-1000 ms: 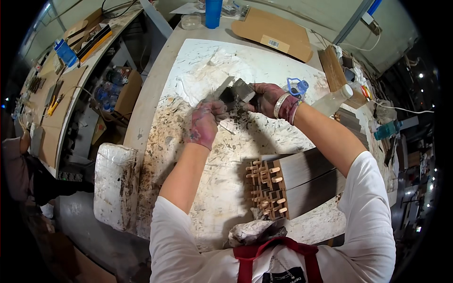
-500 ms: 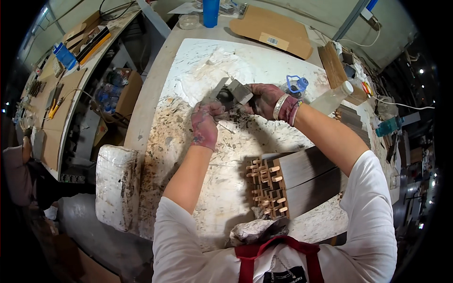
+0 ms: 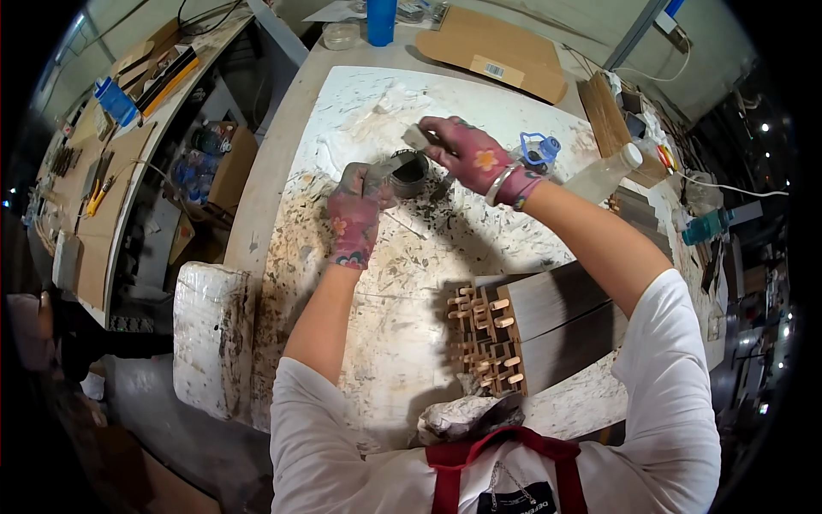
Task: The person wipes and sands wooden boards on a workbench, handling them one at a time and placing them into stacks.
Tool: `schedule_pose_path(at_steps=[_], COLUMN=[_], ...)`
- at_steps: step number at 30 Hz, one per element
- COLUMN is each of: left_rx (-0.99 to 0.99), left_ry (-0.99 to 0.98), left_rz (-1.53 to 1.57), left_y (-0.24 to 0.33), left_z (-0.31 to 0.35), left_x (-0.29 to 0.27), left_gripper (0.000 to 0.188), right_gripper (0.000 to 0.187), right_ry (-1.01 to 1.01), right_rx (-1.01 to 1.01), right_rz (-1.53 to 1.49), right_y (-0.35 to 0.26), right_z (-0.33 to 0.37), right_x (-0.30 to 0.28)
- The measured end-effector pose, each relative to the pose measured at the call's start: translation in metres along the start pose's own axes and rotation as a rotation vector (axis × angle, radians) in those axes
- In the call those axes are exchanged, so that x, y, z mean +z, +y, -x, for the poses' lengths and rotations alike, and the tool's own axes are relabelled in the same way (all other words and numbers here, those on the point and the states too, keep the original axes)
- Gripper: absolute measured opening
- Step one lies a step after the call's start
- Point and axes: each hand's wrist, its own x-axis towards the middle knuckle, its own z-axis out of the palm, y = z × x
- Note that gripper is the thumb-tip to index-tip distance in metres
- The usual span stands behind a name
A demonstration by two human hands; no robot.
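My left hand (image 3: pixel 354 214), in a stained pink flowered glove, is closed on a flat grey scraper-like blade (image 3: pixel 398 160). The blade reaches over the rim of a small round dark pot (image 3: pixel 411 182) on the white board. Beyond the pot and to its right, my right hand (image 3: pixel 471 154), gloved alike, grips a small grey block (image 3: pixel 416 137). The block is raised clear of the pot, and fingers cover part of it. Dark material shows inside the pot. Dark crumbs lie around its base, with a thin pale stick (image 3: pixel 407 225) in front.
Dark boards with wooden pegs (image 3: pixel 488 338) lie at the near right. A clear bottle (image 3: pixel 604 176) and a blue-capped bottle (image 3: pixel 539 150) stand right of my right hand. Flattened cardboard (image 3: pixel 492 51) and a blue cup (image 3: pixel 381 21) are at the back. A wrapped white block (image 3: pixel 214 338) sits left.
My right hand has lifted the grey block up and left, away from the pot, turning its back into view. My left hand has shifted slightly left, and the pot shows more.
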Motion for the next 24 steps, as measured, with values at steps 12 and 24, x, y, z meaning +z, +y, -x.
schedule_pose_path(at_steps=[12,24], left_rx=[0.154,0.27], left_ry=[-0.151,-0.135], left_rz=[-1.038,-0.865], left_y=[-0.032,0.104], left_z=[-0.038,0.043], left_x=[-0.046,-0.016], left_gripper=[0.027,0.045], right_gripper=[0.041,0.044], right_ry=[-0.283,0.956], right_rx=[0.132,0.739], right_rz=[-0.113,-0.791], right_y=[-0.015,0.011], right_z=[0.043,0.428], right_x=[-0.033,-0.215])
